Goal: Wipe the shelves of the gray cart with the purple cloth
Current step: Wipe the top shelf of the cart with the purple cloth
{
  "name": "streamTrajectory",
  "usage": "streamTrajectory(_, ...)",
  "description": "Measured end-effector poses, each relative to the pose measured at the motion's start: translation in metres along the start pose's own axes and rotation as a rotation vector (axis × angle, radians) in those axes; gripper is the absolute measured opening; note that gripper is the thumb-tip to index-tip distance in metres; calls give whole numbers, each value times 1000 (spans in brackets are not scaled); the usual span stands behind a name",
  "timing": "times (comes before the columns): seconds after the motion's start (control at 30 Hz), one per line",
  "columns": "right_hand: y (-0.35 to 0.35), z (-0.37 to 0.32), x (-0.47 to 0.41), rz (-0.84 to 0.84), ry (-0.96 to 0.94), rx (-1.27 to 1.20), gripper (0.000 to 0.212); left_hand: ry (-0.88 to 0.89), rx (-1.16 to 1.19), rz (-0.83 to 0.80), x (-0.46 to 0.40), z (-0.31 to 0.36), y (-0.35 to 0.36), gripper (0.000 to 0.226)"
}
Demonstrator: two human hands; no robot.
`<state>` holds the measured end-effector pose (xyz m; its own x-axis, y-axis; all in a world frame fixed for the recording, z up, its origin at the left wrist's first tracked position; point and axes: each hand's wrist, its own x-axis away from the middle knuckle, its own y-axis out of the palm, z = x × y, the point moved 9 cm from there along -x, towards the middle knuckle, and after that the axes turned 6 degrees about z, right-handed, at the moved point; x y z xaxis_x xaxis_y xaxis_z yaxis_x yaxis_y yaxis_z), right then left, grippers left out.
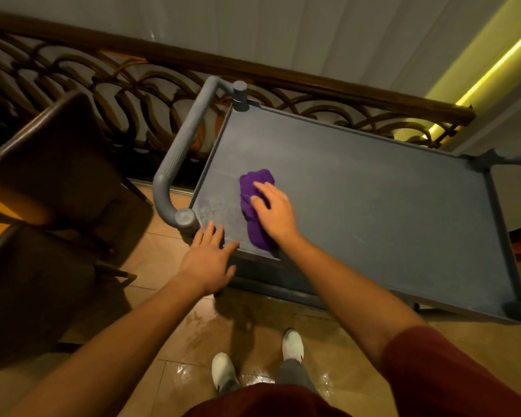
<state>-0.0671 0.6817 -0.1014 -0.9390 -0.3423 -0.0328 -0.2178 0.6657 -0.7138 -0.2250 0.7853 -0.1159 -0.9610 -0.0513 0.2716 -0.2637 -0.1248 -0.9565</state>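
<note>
Nearest: two white shoes [223,370] on a glossy tan tile floor [169,374], dark red sleeve [451,371] on the right arm. Left hand [209,257] lies flat, fingers spread, on the near left corner of the gray cart [388,212], just beside the corner post [185,219]; it grips nothing. Right hand [272,210] presses palm-down on the purple cloth [254,203], fingers loosely spread over it, not closed around it. Cloth is bunched, lying on the top shelf near its left end, reaching almost to the near rim. Smeary wet-looking patch on the shelf just left of the cloth. Curved gray handle [182,145] on the cart's left end. Dark brown chairs [51,164] to the left. Beyond the cart: ornate scrollwork railing [133,82], pale wall, yellow-green light strip [494,64] at upper right.
</note>
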Motion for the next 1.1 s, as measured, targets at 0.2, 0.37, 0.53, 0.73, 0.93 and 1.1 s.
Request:
streamTrajectory(0.2,18,1,-3,-75,216,38,73,-15,-17,-71,23,-2,12,95)
streamTrajectory(0.37,48,-41,21,-162,-99,169,63,-6,-92,-132,18,-4,14,101)
streamTrajectory(0.53,39,-34,35,-187,-340,502,54,-50,-137,-101,20,1,20,109)
streamTrajectory(0.73,-40,40,70,-185,-163,511,42,-95,-145,-95,14,-1,21,117)
streamTrajectory(0.93,-161,142,83,-113,61,686,35,-120,-109,-88,8,-3,25,111)
streamTrajectory(1.1,-163,162,82,-113,112,395,33,-247,10,-119,1,8,17,111)
